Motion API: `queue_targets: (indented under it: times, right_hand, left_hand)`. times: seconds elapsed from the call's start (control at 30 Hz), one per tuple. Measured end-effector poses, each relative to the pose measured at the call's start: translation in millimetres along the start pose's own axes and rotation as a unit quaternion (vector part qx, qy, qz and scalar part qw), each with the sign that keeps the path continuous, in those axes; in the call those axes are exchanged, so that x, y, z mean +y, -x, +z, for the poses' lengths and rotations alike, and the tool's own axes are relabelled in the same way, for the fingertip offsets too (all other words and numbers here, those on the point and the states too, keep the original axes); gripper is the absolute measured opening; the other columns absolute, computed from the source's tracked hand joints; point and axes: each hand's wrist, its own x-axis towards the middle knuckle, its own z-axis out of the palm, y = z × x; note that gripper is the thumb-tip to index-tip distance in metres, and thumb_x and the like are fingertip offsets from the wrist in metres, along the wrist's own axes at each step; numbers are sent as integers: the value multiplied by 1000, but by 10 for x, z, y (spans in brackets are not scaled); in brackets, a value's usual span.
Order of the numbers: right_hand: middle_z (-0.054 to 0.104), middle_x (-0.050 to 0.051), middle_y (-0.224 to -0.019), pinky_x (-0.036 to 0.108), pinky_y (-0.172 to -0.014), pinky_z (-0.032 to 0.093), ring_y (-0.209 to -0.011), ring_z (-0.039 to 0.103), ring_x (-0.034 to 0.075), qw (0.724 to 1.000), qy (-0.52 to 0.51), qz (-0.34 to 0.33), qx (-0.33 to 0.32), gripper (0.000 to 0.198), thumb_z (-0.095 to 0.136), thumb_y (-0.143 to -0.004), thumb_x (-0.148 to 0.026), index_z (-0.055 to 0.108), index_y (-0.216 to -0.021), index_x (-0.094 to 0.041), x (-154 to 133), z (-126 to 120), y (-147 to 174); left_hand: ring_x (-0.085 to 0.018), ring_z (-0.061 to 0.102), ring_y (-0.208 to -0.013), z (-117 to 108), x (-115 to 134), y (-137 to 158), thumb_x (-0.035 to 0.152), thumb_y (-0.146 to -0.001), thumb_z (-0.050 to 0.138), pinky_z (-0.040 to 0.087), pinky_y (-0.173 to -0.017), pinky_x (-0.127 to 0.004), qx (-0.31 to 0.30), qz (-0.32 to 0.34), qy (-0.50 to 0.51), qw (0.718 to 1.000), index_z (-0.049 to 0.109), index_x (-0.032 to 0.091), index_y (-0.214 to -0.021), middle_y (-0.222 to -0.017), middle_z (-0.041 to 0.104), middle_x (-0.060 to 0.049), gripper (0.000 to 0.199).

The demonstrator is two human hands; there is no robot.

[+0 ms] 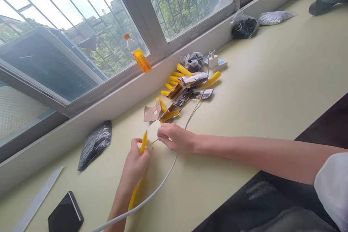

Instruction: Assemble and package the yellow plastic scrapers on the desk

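Note:
My left hand (137, 159) is closed around a long yellow tool (143, 143) whose exact kind I cannot make out. Its narrow end points up and away, and a yellow length shows below my wrist. Opposite it, my right hand (174, 137) pinches a thin rod-like piece (153, 141) that points toward the yellow tool; the fingers hide most of it. A tiny metal bit (152, 148) lies on the table between the hands. Just beyond them is a pile of yellow handles (214, 79) with printed cards, and an opened brown card (152, 112).
A white cable (165, 185) crosses the table from a charger (213, 60), passing below my right hand. At left are a black phone (66, 212), a flat ruler-like strip (40, 199) and a dark plastic packet (95, 145). A bottle (140, 58) stands on the window ledge.

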Motion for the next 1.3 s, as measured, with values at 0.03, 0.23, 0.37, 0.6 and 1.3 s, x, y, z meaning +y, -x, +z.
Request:
queue_targets:
  times: [0.03, 0.23, 0.37, 0.6, 1.3]
  right_hand:
    - [55, 3, -83, 24, -70, 38, -73, 48, 12, 1000, -4, -7, -2, 16, 55, -97, -9, 53, -82, -14, -1, -9, -3]
    - [56, 3, -83, 25, -71, 39, -74, 49, 12, 999, -17, 7, 45, 15, 56, -98, -11, 56, -83, -13, 57, -38, -28]
    - [58, 4, -85, 25, -73, 40, -75, 51, 12, 999, -28, 24, 32, 14, 56, -99, -12, 58, -85, -13, 70, 2, -15]
    - [59, 4, -86, 25, -73, 41, -77, 52, 13, 999, -29, 29, 31, 12, 58, -97, -11, 58, -85, -13, 25, 27, -1]
    - [60, 4, -85, 24, -69, 39, -75, 52, 12, 998, -14, 47, 40, 13, 58, -97, -13, 60, -84, -13, 27, 22, 7]
  left_hand:
    - [-15, 50, -51, 0, 3, 3, 45, -87, 50, 37, -52, -24, 2, 0, -3, 1000, 41, 26, -122, -67, 53, 5, 41]
    - [-16, 52, -53, -8, 43, 53, 46, -88, 46, 38, -53, -25, 5, 1, -14, 1000, 40, 26, -122, -68, 52, 5, 40]
    - [-17, 52, -53, -9, 46, 63, 48, -88, 45, 38, -53, -26, 4, 2, -18, 1000, 40, 27, -122, -66, 50, 6, 40]
    - [-17, 52, -53, -3, 41, 50, 48, -88, 47, 38, -53, -26, 7, -1, -21, 1000, 41, 27, -121, -66, 51, 5, 40]
    - [-16, 52, -52, -2, -42, 10, 50, -86, 50, 39, -52, -25, 3, 17, 14, 1000, 43, 24, -124, -68, 55, 4, 46]
